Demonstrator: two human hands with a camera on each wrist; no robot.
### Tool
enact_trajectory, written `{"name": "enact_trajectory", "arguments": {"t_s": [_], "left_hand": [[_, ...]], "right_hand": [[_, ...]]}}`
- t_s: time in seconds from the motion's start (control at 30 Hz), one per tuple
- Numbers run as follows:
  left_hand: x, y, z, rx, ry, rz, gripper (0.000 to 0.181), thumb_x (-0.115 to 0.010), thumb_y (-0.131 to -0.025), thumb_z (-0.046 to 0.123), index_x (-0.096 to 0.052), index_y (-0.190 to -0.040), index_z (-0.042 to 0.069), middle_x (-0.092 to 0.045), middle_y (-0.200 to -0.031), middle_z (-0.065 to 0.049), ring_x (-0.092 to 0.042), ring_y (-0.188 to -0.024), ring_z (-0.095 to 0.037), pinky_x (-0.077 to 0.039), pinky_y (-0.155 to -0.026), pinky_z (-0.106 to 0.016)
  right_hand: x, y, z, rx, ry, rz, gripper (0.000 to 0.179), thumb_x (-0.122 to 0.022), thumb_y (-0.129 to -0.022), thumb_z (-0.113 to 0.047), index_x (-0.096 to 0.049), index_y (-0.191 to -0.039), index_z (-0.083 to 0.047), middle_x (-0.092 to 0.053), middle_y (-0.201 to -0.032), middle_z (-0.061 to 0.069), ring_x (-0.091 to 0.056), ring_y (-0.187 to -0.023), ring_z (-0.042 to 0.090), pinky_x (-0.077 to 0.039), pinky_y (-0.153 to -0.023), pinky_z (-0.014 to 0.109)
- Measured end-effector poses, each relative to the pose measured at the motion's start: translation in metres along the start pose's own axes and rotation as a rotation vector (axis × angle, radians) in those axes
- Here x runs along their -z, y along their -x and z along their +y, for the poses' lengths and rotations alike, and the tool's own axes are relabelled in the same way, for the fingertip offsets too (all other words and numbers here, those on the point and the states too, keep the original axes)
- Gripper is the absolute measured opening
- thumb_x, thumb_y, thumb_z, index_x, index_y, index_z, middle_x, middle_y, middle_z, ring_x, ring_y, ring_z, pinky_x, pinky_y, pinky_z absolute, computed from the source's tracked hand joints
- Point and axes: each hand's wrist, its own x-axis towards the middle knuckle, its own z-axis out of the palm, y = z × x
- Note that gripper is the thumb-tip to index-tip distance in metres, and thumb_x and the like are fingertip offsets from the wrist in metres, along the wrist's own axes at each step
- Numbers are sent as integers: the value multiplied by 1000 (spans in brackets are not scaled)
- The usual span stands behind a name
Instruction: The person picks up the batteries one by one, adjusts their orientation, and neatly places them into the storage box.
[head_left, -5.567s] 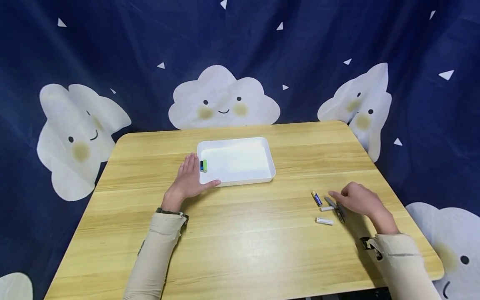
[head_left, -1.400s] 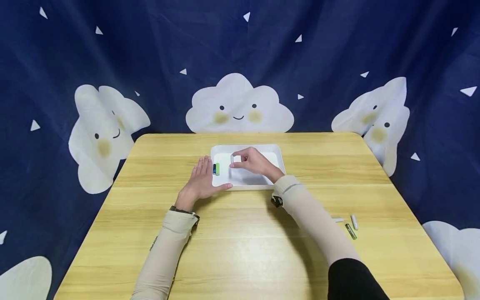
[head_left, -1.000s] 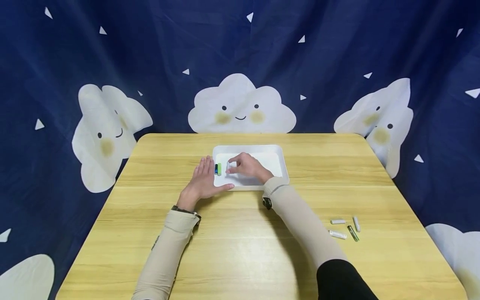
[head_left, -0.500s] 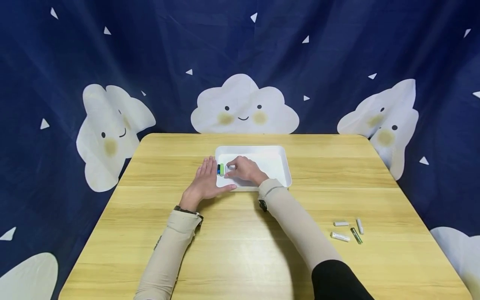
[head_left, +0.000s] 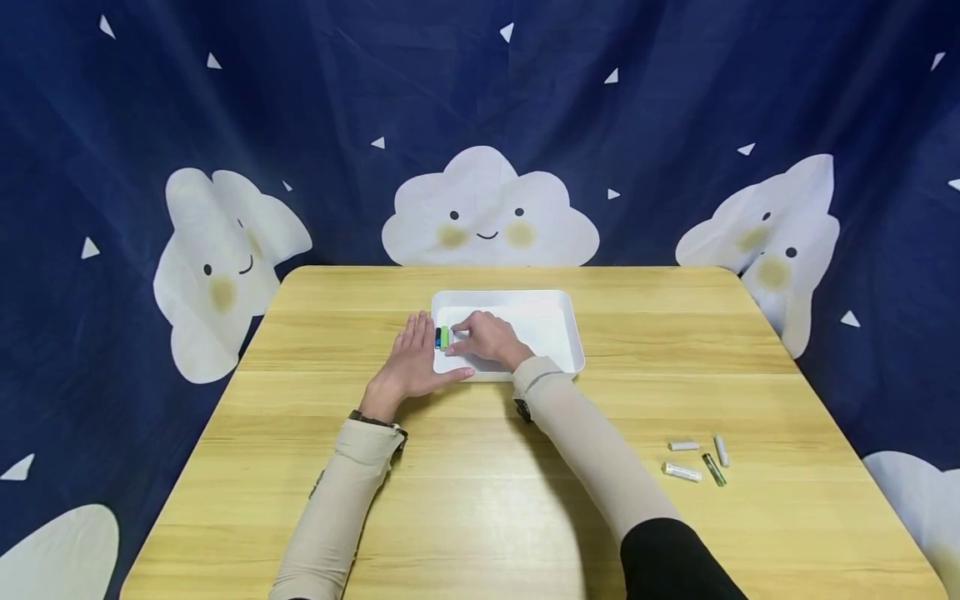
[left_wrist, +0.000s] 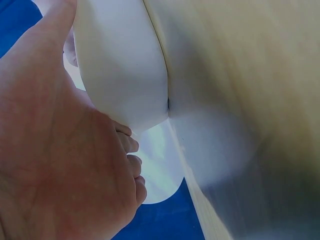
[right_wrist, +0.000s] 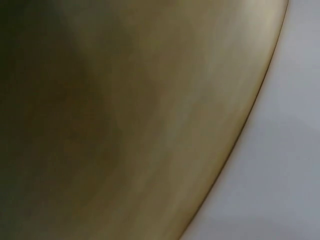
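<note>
In the head view my right hand (head_left: 491, 340) is inside the white tray (head_left: 576, 350), thumb and forefinger pinching a pale battery (head_left: 452, 338), mostly hidden by the fingers. It stands right beside a green battery (head_left: 445, 337), with a blue and black battery (head_left: 438, 337) against the tray's left wall. My left hand (head_left: 412, 367) lies with straight fingers along that left side, its thumb along the front edge. Seen from the left wrist, the left hand (left_wrist: 65, 150) bears on the tray's outer wall (left_wrist: 120, 65). The right wrist view misses the right hand.
To the right on the wooden table (head_left: 465, 492) lie several loose batteries: a white one (head_left: 682, 472), a smaller white one (head_left: 683, 446), a tilted pale one (head_left: 722, 451) and a dark green one (head_left: 714, 469). A blue cloud-print curtain (head_left: 337, 83) hangs behind.
My right hand has moved from the loose batteries on the right into the tray, carrying the pale battery left until it is beside the green one. The left hand has stayed at the tray.
</note>
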Motion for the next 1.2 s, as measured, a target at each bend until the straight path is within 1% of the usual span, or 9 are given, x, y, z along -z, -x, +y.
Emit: {"name": "enact_trajectory", "arguments": {"t_s": [0.1, 0.2, 0.27, 0.33, 0.4, 0.57, 0.87, 1.03, 1.2], "left_hand": [[3, 3, 3, -4, -1, 4, 130, -54, -86, 83, 3, -163, -4, 11, -173, -23, 11, -162, -41, -3, -132, -59], [4, 4, 4, -8, -4, 3, 129, -55, -86, 82, 3, -163, -5, 10, -173, -24, 10, -162, -42, -4, -132, -59], [3, 4, 4, -4, -9, 1, 129, -55, -87, 81, 3, -163, -5, 10, -173, -24, 9, -162, -42, -4, -132, -59], [2, 2, 3, -3, -11, 1, 130, -55, -86, 82, 3, -163, -5, 10, -173, -24, 9, -162, -42, -5, -132, -59], [2, 1, 2, 1, -14, 2, 130, -55, -86, 82, 4, -163, -5, 10, -173, -24, 9, -162, -41, -6, -132, -59], [3, 0, 4, 19, -16, -6, 130, -57, -86, 80, 4, -163, -5, 9, -173, -24, 10, -162, -40, -6, -132, -58], [1, -3, 3, 33, -11, -27, 134, -52, -83, 87, 7, -164, -1, 14, -174, -20, 15, -162, -36, -2, -133, -56], [2, -1, 4, 18, -8, -19, 135, -52, -82, 89, 5, -164, -3, 12, -174, -22, 14, -162, -38, -1, -133, -56], [2, -1, 4, 29, -11, -26, 134, -54, -83, 87, 6, -164, -2, 12, -174, -21, 15, -162, -36, -1, -133, -55]], "right_hand": [[1, 2, 0, 15, -5, 4, 64, -81, -86, -50, -68, -138, -16, -77, -124, 9, -39, -60, 8, -34, -53, 22], [4, 5, 0, 32, -18, 7, 65, -81, -87, -49, -66, -140, -14, -79, -106, 11, -44, -62, 8, -37, -55, 22], [7, 9, 1, 43, -15, 26, 63, -80, -89, -47, -66, -140, -14, -79, -98, 8, -49, -63, 8, -40, -57, 22], [13, 13, 1, 49, -22, 47, 58, -77, -92, -44, -67, -139, -13, -73, -85, 5, -52, -65, 10, -42, -58, 24], [20, 17, 2, 60, -33, 77, 52, -76, -94, -40, -68, -137, -10, -70, -80, 2, -55, -65, 10, -44, -58, 24], [39, 36, 10, 87, -104, 112, 42, -73, -98, -29, -70, -132, -5, -63, -71, 3, -50, -59, 10, -40, -53, 23], [72, 91, 37, 165, -178, 157, 34, -71, -98, -18, -72, -126, 1, -62, -68, 4, -49, -57, 11, -43, -57, 26], [91, 129, 54, 131, -214, 180, 32, -70, -99, -18, -72, -125, 0, -61, -69, 5, -47, -58, 13, -41, -57, 26], [100, 163, 72, 77, -200, 199, 31, -69, -100, -19, -72, -125, 0, -61, -72, 3, -49, -61, 13, -43, -57, 26]]}}
